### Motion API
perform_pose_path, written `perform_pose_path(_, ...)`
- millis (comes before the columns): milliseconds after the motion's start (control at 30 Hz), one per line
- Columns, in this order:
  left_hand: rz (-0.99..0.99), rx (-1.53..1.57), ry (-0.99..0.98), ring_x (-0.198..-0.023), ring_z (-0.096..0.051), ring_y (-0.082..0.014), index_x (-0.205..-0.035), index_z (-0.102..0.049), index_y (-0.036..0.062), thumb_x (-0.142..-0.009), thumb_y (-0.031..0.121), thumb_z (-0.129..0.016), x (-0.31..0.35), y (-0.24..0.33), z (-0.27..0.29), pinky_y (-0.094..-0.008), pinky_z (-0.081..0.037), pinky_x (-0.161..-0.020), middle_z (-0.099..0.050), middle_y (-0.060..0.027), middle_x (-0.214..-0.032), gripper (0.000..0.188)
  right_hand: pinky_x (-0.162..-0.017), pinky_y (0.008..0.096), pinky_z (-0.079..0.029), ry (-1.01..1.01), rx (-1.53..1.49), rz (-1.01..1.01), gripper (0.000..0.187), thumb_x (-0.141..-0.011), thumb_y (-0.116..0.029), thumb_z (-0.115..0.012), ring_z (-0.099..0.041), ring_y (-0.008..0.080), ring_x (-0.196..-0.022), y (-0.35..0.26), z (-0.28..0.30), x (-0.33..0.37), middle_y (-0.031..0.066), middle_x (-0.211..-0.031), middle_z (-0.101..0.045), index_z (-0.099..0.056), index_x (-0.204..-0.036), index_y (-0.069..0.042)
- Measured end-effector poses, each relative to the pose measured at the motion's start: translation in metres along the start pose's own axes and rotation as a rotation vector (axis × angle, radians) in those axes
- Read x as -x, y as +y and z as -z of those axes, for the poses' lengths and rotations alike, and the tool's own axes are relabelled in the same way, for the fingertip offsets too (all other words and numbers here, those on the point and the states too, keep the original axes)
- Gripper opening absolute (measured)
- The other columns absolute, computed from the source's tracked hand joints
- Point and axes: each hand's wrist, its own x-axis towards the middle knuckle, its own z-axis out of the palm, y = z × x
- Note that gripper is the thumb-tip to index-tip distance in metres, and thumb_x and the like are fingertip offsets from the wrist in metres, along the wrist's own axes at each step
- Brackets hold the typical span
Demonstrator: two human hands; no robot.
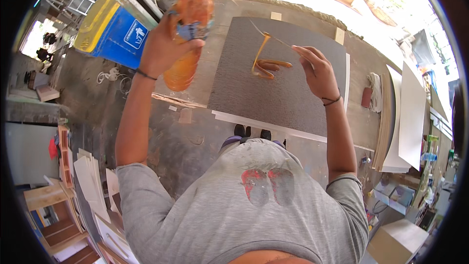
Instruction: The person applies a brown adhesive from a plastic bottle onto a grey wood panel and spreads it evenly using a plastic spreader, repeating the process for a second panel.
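My left hand is wrapped round a plastic bottle of amber glue, raised left of a dark grey board. The bottle's sides are smeared, and its top points away from me. In my right hand, a thin strip-like tool is pinched over the board; its exact kind is unclear. A strand of amber glue hangs from the tool down to the board. Below it, looping lines of glue lie on the board's surface.
The board rests on a larger worktop. A blue bin with a yellow lid stands at far left. A coil of pale cord lies right of the board, near leaning sheets. Wooden shelving stands at lower left.
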Motion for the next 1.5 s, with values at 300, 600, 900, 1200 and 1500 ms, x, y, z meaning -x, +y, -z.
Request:
perform_pose_path(300,0.244,0.103,0.29,-0.106,-0.057,-0.0294,-0.119,-0.049,0.0001,-0.063,0.032,-0.085,0.05,-0.154,-0.027,-0.0363,-0.047,-0.087,-0.058,-0.0163,-0.115,0.074,-0.073,0.0319,-0.049,0.254,0.039,-0.45,0.04,-0.085,-0.013,-0.06,-0.065,0.023,-0.081,0.018,0.027,0.029,0.0174,-0.091,-0.066,-0.051,-0.123,-0.007)
perform_pose_path(600,0.396,0.124,0.54,-0.108,-0.054,-0.0295,-0.124,-0.043,-0.0016,-0.062,0.039,-0.085,0.106,-0.213,-0.087,-0.0416,-0.042,-0.094,-0.053,-0.0166,-0.12,0.085,-0.081,0.0329,-0.05,-0.126,-0.068,-0.54,0.045,-0.08,-0.009,-0.067,-0.06,0.0227,-0.097,-0.006,0.021,0.056,0.0158,-0.11,-0.062,-0.055,-0.122,-0.004)
perform_pose_path(900,0.428,0.224,0.611,-0.119,-0.047,-0.0302,-0.135,-0.033,-0.0007,-0.063,0.04,-0.085,0.125,-0.206,-0.121,-0.0406,-0.037,-0.101,-0.045,-0.0176,-0.131,0.097,-0.097,0.0363,-0.042,-0.075,0.451,-0.232,0.029,-0.072,0.001,-0.066,-0.05,0.0323,-0.116,0.012,0.027,0.063,0.0188,-0.122,-0.055,-0.064,-0.101,-0.006)
perform_pose_path(1200,0.683,-0.09,0.869,-0.135,-0.02,-0.0354,-0.142,-0.008,-0.0057,-0.067,0.055,-0.076,0.175,-0.167,-0.132,-0.0478,-0.024,-0.11,-0.014,-0.0231,-0.145,0.119,-0.075,0.0337,-0.047,-0.08,0.122,-0.283,0.011,-0.079,0.001,-0.062,-0.062,0.0285,-0.084,0.041,0.049,0.054,0.0126,-0.09,-0.06,-0.061,-0.091,0.0)
perform_pose_path(1500,0.546,0.004,0.232,-0.13,-0.033,-0.0396,-0.138,-0.025,-0.0075,-0.061,0.065,-0.075,0.13,-0.083,-0.214,-0.0479,-0.028,-0.106,-0.033,-0.0287,-0.138,0.117,-0.073,0.0359,-0.049,-0.134,0.223,-0.366,0.014,-0.081,-0.007,-0.064,-0.065,0.0318,-0.083,0.054,0.063,0.059,0.0168,-0.087,-0.065,-0.063,-0.093,0.0)
